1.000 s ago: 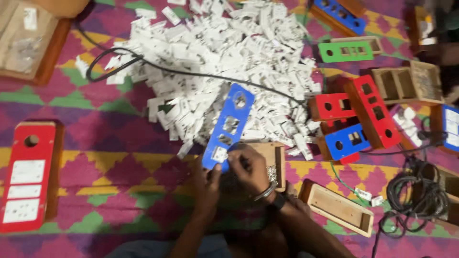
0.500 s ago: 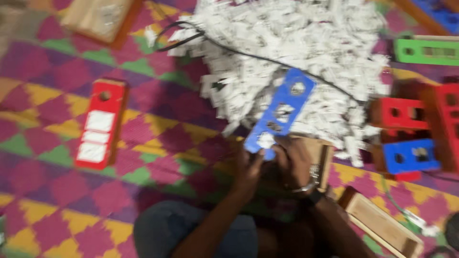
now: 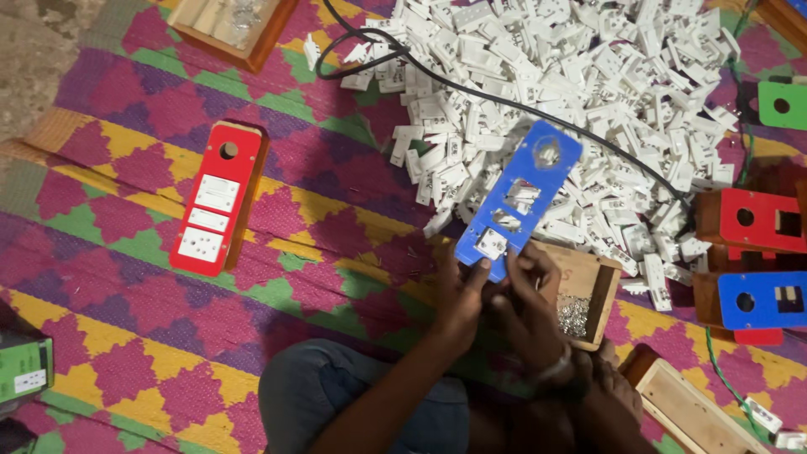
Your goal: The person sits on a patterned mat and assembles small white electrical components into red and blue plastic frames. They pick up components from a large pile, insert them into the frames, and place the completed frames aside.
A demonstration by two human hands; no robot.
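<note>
I see both hands, left (image 3: 461, 296) and right (image 3: 528, 296), gripping a blue cut-out plastic faceplate (image 3: 519, 197) above a heap of white plastic switch parts (image 3: 588, 92).

You've got two red plates (image 3: 217, 200) (image 3: 761, 220), two blue ones (image 3: 519, 198) (image 3: 761, 300), one green (image 3: 783, 104), three wooden boxes (image 3: 238, 25) (image 3: 580, 294) (image 3: 689, 410), and one white-switch pile (image 3: 588, 101) way too big to count.

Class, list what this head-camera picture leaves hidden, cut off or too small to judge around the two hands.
1. Head view: blue plate's lower end, hidden behind left hand and right hand.
2. Wooden box: near side covered by the right hand; its small metal contents too small to identify.
3. Green plate: cut off by the right edge.
</note>
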